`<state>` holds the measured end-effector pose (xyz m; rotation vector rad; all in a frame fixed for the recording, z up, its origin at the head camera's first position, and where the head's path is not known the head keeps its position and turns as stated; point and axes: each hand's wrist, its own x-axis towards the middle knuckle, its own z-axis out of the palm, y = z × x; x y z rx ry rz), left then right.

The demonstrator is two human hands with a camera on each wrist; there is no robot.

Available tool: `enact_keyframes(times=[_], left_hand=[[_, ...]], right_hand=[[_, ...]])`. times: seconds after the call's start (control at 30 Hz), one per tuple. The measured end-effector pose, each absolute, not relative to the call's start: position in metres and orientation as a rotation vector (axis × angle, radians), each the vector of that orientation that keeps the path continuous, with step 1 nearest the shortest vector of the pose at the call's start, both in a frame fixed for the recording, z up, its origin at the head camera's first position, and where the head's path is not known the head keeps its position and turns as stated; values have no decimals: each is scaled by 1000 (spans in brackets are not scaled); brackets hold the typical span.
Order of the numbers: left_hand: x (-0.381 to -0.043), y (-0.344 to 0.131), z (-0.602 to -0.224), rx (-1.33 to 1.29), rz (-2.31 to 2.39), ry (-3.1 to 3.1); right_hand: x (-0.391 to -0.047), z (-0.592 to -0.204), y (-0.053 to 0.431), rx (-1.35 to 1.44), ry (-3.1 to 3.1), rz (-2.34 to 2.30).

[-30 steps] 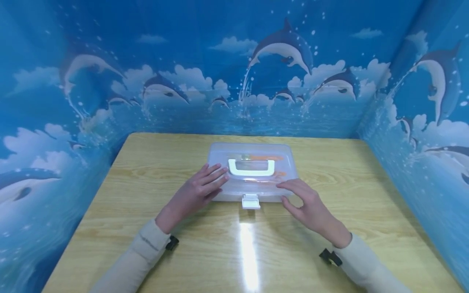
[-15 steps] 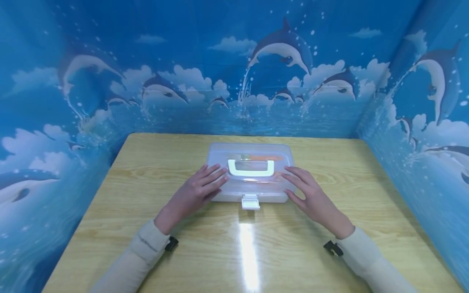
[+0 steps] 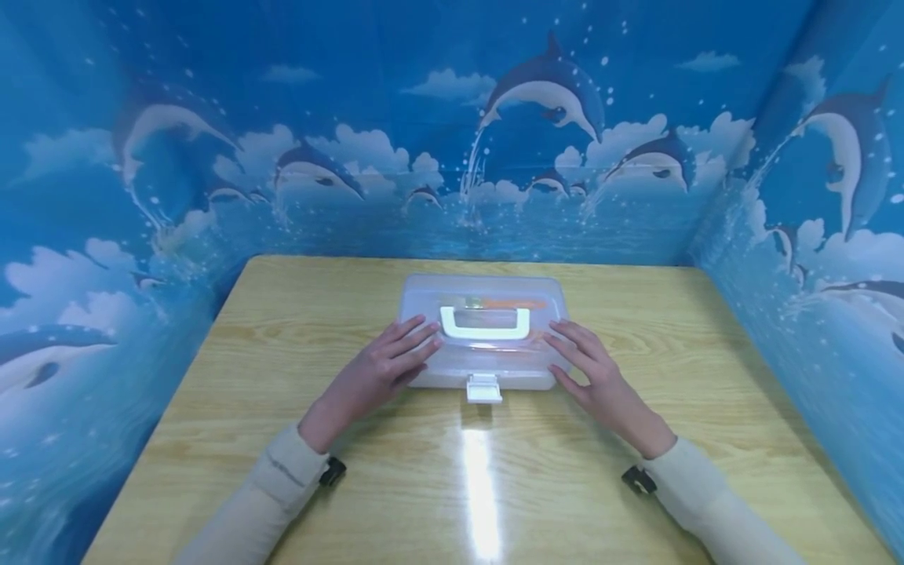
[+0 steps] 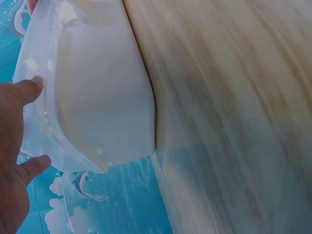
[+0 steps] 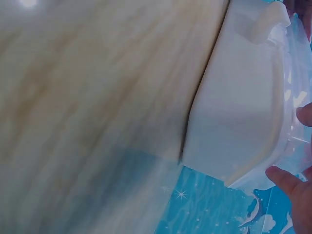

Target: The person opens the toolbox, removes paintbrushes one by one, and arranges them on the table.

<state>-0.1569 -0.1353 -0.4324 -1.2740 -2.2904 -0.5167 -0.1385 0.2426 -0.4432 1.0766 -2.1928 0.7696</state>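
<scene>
A translucent plastic storage box [image 3: 487, 284] lies flat on the table, lid down, with a white carry handle [image 3: 486, 333] folded on top. At its front, the white latch [image 3: 483, 389] sticks outward. Orange shapes [image 3: 519, 304] show through the lid. My left hand [image 3: 374, 362] rests on the lid's left side, fingers spread and extended. On the opposite side, my right hand [image 3: 603, 384] touches the lid with relaxed fingers, thumb near the front right corner. Both wrist views show the box's pale front wall [image 4: 105, 83] and fingertips right at the lid's rim.
The wood-grain table [image 3: 339, 298] carries a bright light reflection in front of the box. Blue curtains [image 3: 339, 227] printed with dolphins enclose the back and sides. Dark wrist straps [image 3: 332, 471] sit under both pale sleeves [image 3: 695, 494].
My right hand has moved from the box's front right edge up onto the lid's right side, its fingers reaching farther over it. The left hand and box have stayed in place.
</scene>
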Motion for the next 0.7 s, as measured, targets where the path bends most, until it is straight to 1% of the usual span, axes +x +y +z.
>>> enact_keyframes(times=[0.3,0.7], left_hand=[[-155,-134,-432,-1276,-541,-2296],[-154,-136,-422,-1294,-580,-2324]], right_hand=[[-136,-445,244,1042,-2215,824],[-131,-441,235,940,-2191,984]])
